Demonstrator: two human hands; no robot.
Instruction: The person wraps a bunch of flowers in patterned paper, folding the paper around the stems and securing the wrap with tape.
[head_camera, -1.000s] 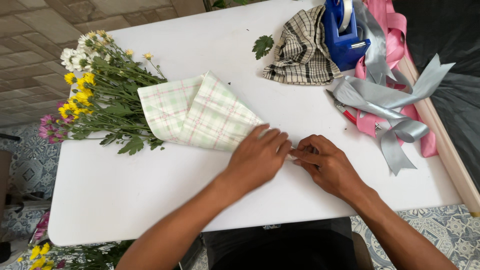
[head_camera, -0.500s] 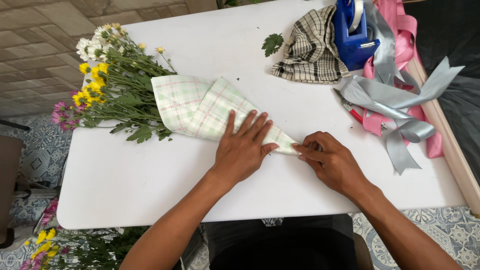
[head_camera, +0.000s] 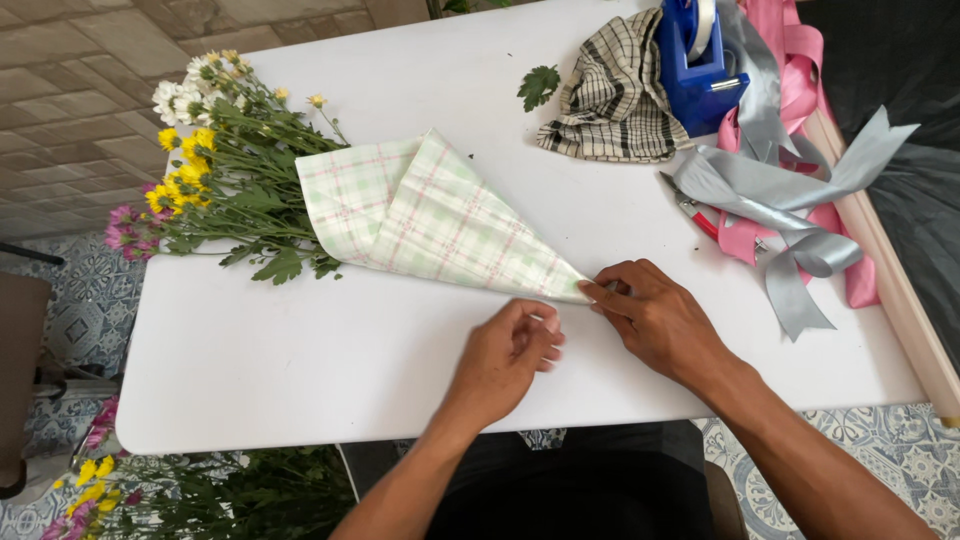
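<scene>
A bunch of yellow, white and pink flowers (head_camera: 215, 175) lies on the white table (head_camera: 300, 360), wrapped in a cone of pale green and pink plaid paper (head_camera: 430, 220). The cone's narrow end points right. My right hand (head_camera: 655, 315) pinches that narrow tip against the table. My left hand (head_camera: 505, 355) hovers just below the tip, fingers loosely curled, holding nothing that I can see.
A checked cloth (head_camera: 610, 95), a blue tape dispenser (head_camera: 695, 60), grey ribbon (head_camera: 790, 200) and pink ribbon (head_camera: 790, 90) lie at the back right, with red-handled snips (head_camera: 695, 210) beside them. A loose leaf (head_camera: 540, 85) lies nearby. More flowers (head_camera: 110, 480) sit below the table's left edge.
My left hand has lifted off the wrapping paper and drawn back toward me. My right hand stays on the cone's tip.
</scene>
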